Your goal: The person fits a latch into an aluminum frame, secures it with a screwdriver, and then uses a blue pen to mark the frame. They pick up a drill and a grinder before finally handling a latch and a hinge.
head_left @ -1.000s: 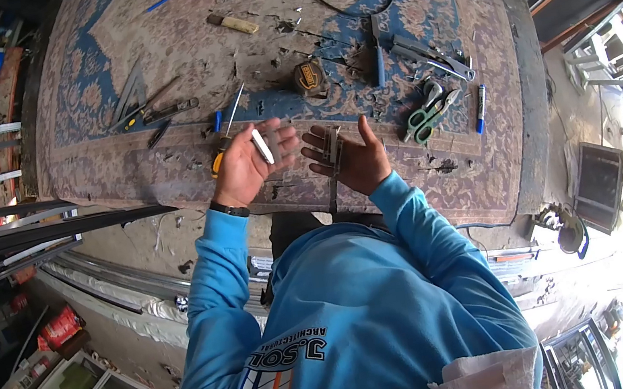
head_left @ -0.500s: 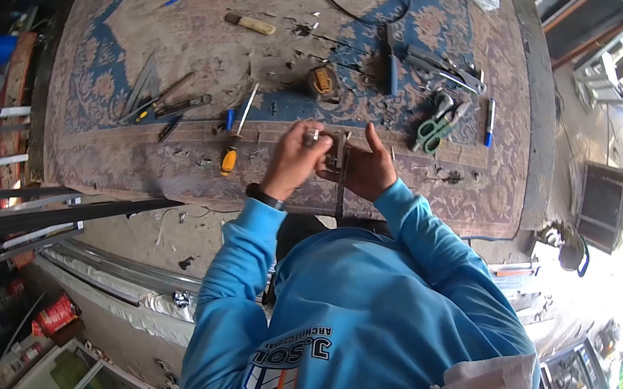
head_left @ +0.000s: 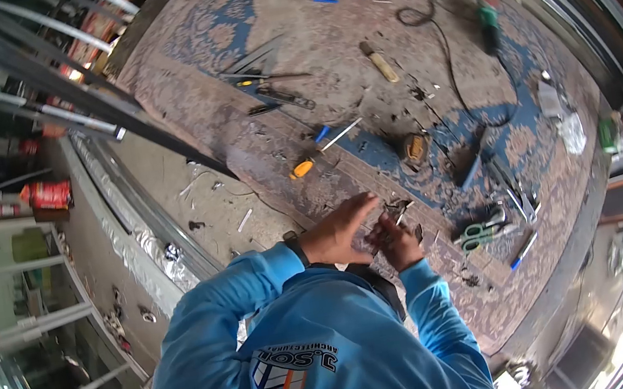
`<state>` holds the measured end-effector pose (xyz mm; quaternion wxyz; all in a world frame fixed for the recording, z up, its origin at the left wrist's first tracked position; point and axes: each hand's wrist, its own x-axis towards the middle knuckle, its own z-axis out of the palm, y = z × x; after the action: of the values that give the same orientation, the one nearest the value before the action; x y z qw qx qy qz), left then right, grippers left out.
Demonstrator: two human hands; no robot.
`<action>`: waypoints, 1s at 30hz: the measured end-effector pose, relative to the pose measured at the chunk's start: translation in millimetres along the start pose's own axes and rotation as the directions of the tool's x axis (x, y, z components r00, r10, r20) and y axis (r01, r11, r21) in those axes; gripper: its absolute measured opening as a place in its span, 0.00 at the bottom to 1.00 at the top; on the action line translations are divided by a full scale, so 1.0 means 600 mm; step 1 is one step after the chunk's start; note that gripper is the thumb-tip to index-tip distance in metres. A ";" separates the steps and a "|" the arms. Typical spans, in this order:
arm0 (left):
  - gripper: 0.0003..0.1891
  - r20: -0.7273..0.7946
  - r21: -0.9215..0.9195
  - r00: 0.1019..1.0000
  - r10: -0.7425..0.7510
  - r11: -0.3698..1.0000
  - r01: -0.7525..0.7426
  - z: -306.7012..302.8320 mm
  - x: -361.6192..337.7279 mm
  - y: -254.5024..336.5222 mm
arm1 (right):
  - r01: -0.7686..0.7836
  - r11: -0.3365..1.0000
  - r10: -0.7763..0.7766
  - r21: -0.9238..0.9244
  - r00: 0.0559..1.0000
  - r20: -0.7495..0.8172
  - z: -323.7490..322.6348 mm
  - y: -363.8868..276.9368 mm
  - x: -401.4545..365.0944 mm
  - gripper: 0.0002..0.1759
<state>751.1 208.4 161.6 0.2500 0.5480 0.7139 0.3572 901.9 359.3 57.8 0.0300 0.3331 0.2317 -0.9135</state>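
As left hand (head_left: 338, 233) covers, right hand (head_left: 398, 244) grip closed, metal piece (head_left: 398, 207)

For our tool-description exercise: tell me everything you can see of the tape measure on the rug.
The tape measure is a compact, squarish case, yellow-faced with a dark, worn surround, plastic by its look. No blade shows drawn out. It lies flat on the patterned rug among dust and scraps, well apart from the left hand and right hand; only the rug touches it.
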 end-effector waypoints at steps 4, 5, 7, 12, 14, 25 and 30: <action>0.53 0.110 -0.104 0.993 0.040 0.994 -0.029 0.014 -0.009 -0.027 | -0.203 0.969 0.178 0.138 0.969 0.172 0.040 0.063 0.010 0.17; 0.50 0.192 -0.114 0.981 -0.011 0.993 0.033 0.001 -0.017 -0.029 | -0.270 0.949 0.232 0.165 0.948 0.217 0.059 0.057 0.005 0.19; 0.46 0.190 -0.114 0.981 -0.038 0.992 0.060 -0.007 -0.041 -0.049 | -0.298 0.946 0.267 0.128 0.939 0.215 0.111 0.048 -0.007 0.18; 0.39 -0.075 -0.037 0.992 0.099 0.994 -0.102 -0.060 -0.105 -0.071 | -0.301 0.952 0.304 -0.055 0.908 0.289 0.116 0.087 0.067 0.13; 0.37 -0.067 -0.081 0.998 0.015 0.997 -0.020 -0.093 -0.130 -0.091 | -0.308 0.945 0.327 -0.113 0.906 0.268 0.152 0.093 0.092 0.12; 0.34 -0.346 -0.252 0.935 -0.081 0.968 -0.009 -0.238 -0.391 -0.271 | 0.619 -0.265 0.259 -0.739 0.784 0.564 0.447 0.248 0.202 0.26; 0.33 -0.474 -0.419 0.835 -0.278 0.906 0.063 -0.249 -0.539 -0.354 | -0.092 0.369 0.396 -0.925 0.916 0.067 0.462 0.383 0.291 0.18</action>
<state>600.0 -168.4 76.4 0.1808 0.3022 0.7167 0.6020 649.7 49.0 42.6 0.3740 0.1617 0.6292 -0.6618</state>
